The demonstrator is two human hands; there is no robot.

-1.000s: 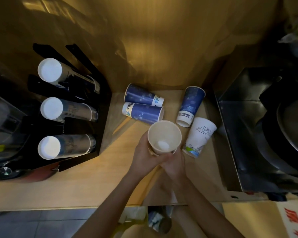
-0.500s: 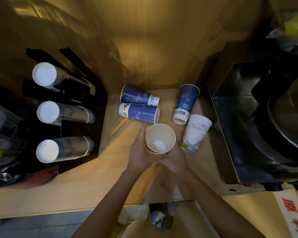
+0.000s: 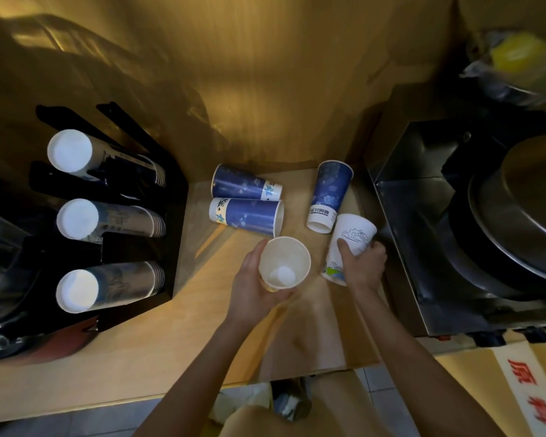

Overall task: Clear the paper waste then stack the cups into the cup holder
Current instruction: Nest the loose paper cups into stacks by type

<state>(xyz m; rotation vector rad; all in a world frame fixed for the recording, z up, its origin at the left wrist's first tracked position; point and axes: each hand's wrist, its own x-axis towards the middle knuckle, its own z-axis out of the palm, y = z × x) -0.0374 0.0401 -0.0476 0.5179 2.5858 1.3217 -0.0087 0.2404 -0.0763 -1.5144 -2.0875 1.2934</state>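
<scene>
My left hand (image 3: 252, 285) holds a white paper cup (image 3: 284, 263) upright, mouth towards me, above the wooden counter (image 3: 139, 351). To its right, my right hand (image 3: 361, 263) grips a white cup with a wave print (image 3: 353, 239) that lies tilted on the counter. Two blue cups (image 3: 245, 186) (image 3: 246, 214) lie on their sides behind the held cup. A third blue cup (image 3: 328, 195) lies with its base towards me. The black cup holder (image 3: 174, 197) at the left carries three stacks of cups (image 3: 76, 219) with their bases showing.
A steel appliance (image 3: 429, 234) with a dark round pot stands close on the right. Wooden panelling rises behind the counter. Below the counter's front edge lies crumpled waste (image 3: 290, 405) on the floor. A box with red characters (image 3: 530, 392) sits at the lower right.
My right hand has left the held cup and moved right onto the wave-print cup. The left hand keeps the white cup alone. The view has shifted slightly.
</scene>
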